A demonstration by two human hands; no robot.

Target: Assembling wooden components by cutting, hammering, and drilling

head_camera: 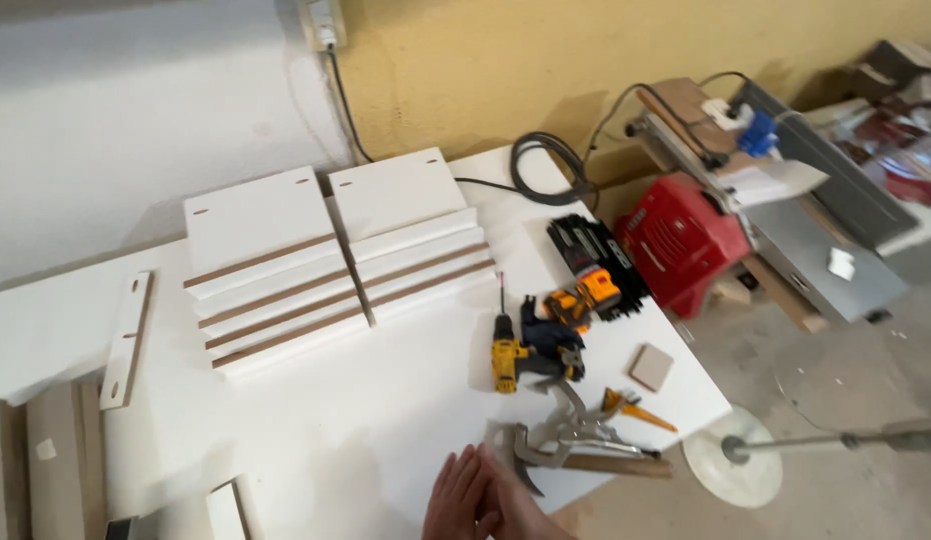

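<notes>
At the bottom edge the left hand (463,497) and the right hand (515,505) are pressed together, palm against palm, fingers straight; they grasp nothing and rest over the white table (365,420).

Just beyond the fingertips lies a hammer (585,462) with a wooden handle, and touching it on the far side a pair of locking pliers (575,425). To the right of these sits a small orange-handled tool (635,408), and near that a small square wood block (651,366). These are the things nearest the hands.

Further up the table a yellow cordless drill (510,355) lies on its side with its bit pointing away, and a second yellow and black drill (575,295) rests just beside it, against a black case (590,255).

On the left, two stacks of white boards (330,255) are fanned so their brown edges show, with a narrow white strip (127,340) well apart to their left.

Any reach for the hammer would, I judge, go best by parting the hands first and taking the handle, clear of the pliers lying against it.
</notes>
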